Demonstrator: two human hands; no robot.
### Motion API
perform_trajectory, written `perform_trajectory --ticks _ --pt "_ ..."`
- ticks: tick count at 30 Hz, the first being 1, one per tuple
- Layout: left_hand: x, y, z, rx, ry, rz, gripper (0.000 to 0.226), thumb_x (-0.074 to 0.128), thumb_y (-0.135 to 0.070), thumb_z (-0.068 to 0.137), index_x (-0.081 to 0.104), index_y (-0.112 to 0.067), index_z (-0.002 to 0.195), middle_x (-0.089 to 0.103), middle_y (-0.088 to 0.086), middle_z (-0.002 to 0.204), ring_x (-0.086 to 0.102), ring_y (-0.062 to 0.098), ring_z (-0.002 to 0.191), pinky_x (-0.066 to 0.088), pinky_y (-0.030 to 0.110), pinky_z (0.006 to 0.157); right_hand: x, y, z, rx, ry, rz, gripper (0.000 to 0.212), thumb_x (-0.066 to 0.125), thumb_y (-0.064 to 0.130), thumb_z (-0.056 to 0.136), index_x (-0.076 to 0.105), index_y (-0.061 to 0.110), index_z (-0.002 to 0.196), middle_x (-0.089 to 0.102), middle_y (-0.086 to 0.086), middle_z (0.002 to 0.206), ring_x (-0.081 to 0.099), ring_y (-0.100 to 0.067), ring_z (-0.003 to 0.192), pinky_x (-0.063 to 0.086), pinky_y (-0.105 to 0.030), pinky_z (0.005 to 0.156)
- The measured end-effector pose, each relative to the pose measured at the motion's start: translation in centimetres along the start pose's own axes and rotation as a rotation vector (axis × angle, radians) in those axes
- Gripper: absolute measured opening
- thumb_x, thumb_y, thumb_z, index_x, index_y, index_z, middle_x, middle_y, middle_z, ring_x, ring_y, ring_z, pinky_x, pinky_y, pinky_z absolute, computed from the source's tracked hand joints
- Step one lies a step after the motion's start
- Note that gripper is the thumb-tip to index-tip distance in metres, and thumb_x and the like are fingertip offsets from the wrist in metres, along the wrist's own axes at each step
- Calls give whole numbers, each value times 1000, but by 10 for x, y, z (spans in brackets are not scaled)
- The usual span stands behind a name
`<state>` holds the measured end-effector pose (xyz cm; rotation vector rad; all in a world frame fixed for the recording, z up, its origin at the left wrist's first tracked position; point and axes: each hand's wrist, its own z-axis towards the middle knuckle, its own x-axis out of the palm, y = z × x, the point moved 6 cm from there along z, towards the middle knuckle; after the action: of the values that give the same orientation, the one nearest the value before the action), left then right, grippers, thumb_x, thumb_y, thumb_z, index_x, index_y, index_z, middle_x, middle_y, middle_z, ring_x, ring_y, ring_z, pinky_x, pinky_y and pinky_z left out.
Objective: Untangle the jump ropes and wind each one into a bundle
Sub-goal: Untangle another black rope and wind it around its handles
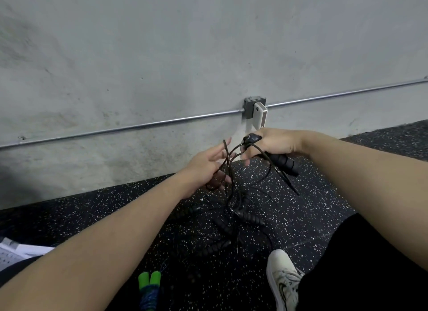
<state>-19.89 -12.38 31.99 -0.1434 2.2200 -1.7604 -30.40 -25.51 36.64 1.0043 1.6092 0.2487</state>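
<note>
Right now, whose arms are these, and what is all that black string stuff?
There is no machine here, just a person. A camera worn on their head looks forward and down, so you see their own two arms. The right hand grips a black handle of a jump rope. The left hand has its fingers spread with loops of black cord running over them. Below, on the speckled floor, lies a tangle of more black ropes. A rope with green handles sits near the bottom, already wound up. The white shoe is the person's foot, and behind is a grey wall.
</note>
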Motion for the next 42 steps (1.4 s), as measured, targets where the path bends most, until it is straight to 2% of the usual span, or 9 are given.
perform_trajectory --ticks 5,7,15,19,21,24,29,37,42 --pt "-15 -32 -1 257 -70 303 50 65 -16 98 62 -60 120 63 -19 134 62 8 108 46 21 103 22 -8 -5 109 149 -31 14 75 30 79 76 17 86 72 9 86 61 -10 63 47 -23 61" --pt "-13 -42 -4 340 -51 367 39 75 -22 91 68 -49 118 63 -25 126 61 -1 112 41 10 100 22 -1 0 113 94 -53 25 73 37 76 75 17 89 72 7 88 61 -10 66 45 -23 62" --pt "-15 -45 -13 388 -25 753 44 67 -51 93 60 -47 137 53 -22 145 48 3 133 35 32 115 33 17 20 -13 -9 17 35 68 33 83 64 20 114 71 -9 115 68 -30 105 56 -45 95" --pt "-14 -41 -19 515 -315 908 43 39 -44 103 54 -42 143 49 -15 149 36 12 143 20 53 122 28 28 27 -58 -147 228 76 68 12 88 33 31 153 60 5 133 61 -9 111 47 -24 101" --pt "-10 -41 -27 602 -540 959 39 41 -42 100 65 -36 131 52 -7 143 33 17 143 13 51 122 25 31 28 -58 -216 318 87 63 4 88 22 42 155 66 9 106 61 -4 79 50 -16 74" --pt "-11 -41 -41 645 -799 750 13 56 -39 96 63 -31 104 52 -6 114 44 16 112 27 35 97 18 37 30 -91 -292 476 89 66 6 91 20 45 156 55 13 84 46 -9 61 43 -24 58" --pt "-6 -14 -19 77 -346 -196 48 58 -64 92 55 -31 126 60 -11 119 60 9 108 54 41 98 13 50 21 -79 -299 543 85 66 7 91 24 43 156 57 -2 97 48 -17 64 48 -31 55" --pt "10 -18 -4 28 -155 -578 21 59 -39 100 65 -28 117 75 -9 84 69 12 76 57 39 80 31 54 14 -10 -236 507 98 58 -7 90 0 30 160 58 -6 75 57 -14 47 55 -31 48" --pt "10 -5 0 -81 -211 -595 42 57 -48 101 60 -20 131 73 17 120 67 32 100 48 60 102 46 51 17 6 -9 509 117 72 5 86 -19 30 156 70 -19 88 69 -33 73 60 -49 75"
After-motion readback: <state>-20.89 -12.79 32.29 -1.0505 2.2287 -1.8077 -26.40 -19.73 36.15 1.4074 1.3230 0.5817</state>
